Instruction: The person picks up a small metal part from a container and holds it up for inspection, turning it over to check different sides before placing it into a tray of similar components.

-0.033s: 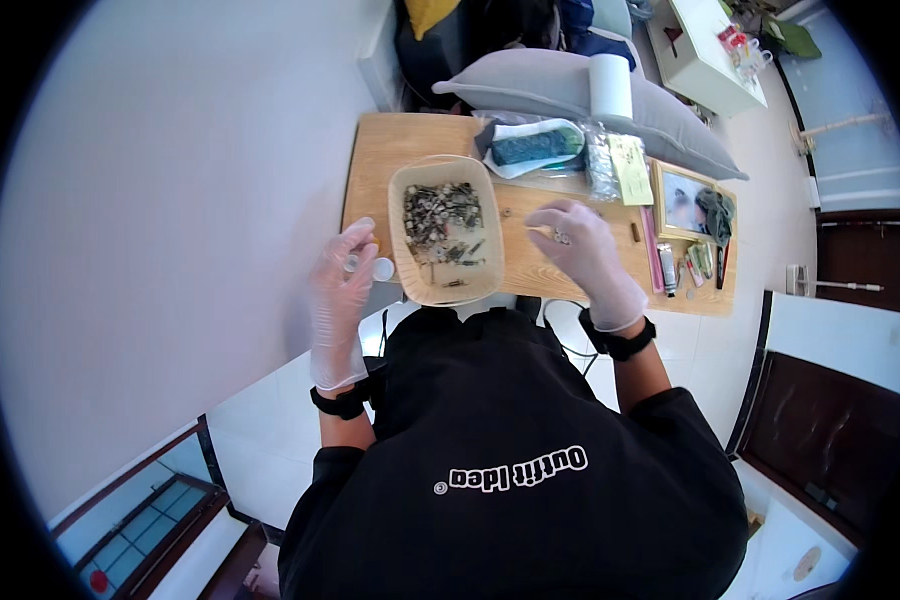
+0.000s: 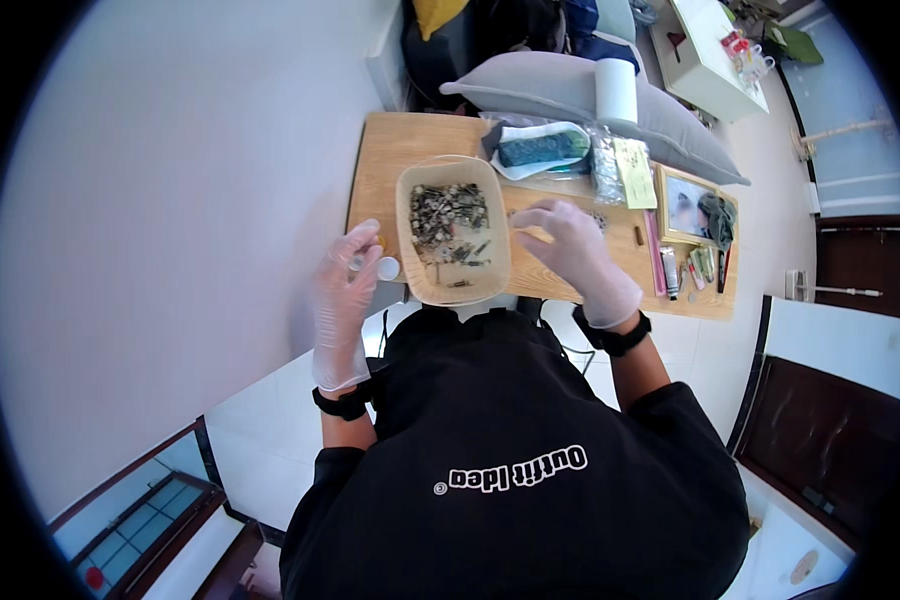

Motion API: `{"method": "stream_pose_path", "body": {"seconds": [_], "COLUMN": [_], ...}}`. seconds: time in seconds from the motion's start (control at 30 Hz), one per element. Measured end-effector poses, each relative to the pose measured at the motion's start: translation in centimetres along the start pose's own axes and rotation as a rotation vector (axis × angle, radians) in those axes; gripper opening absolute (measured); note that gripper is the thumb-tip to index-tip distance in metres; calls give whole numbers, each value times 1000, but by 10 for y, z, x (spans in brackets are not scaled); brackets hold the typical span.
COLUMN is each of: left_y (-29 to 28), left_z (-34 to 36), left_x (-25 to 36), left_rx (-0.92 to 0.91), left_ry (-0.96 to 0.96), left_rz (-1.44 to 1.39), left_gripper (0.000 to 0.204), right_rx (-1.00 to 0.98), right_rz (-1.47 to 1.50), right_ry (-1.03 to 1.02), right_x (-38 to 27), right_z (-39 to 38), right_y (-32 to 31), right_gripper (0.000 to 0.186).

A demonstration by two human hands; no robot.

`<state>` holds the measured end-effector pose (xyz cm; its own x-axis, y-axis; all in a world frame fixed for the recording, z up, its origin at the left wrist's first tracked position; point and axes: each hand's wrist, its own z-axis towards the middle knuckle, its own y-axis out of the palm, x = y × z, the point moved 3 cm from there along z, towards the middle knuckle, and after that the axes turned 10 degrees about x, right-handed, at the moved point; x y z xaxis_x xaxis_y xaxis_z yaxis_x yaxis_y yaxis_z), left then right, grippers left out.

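The right hand point(image 2: 573, 255) bends its fingers beside the tub point(image 2: 433, 287) of parts point(image 2: 448, 215); the left hand point(image 2: 344, 292) curls by a white cap point(image 2: 388, 268). Whether either's fingers hold anything, I can't tell.

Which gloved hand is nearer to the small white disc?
The left hand: the disc is beside it, while the right hand is beyond the bin.

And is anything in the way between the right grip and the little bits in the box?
Only the right side of the box: the right grip is beside it, the little bits inside. The top looks open. I can't tell if the grip clears that side.
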<state>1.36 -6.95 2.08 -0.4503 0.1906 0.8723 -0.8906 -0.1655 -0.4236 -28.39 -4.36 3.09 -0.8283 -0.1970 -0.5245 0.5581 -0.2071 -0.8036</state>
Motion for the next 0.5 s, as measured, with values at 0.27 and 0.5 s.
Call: {"method": "stream_pose_path", "body": {"seconds": [0.27,0.5], "left_y": [-37,-56], "left_z": [-8,-7], "left_x": [-26,-20], "left_rx": [-65,-129], "left_ry": [8,122], "left_rz": [14,-32], "left_gripper": [20,13], "right_rx": [-278,-385], "right_rz": [-178,-255], "right_ry": [-212,-234], "right_x": [-33,-29], "right_z": [50,48], "right_y": [107,127], "right_gripper": [21,10]}}
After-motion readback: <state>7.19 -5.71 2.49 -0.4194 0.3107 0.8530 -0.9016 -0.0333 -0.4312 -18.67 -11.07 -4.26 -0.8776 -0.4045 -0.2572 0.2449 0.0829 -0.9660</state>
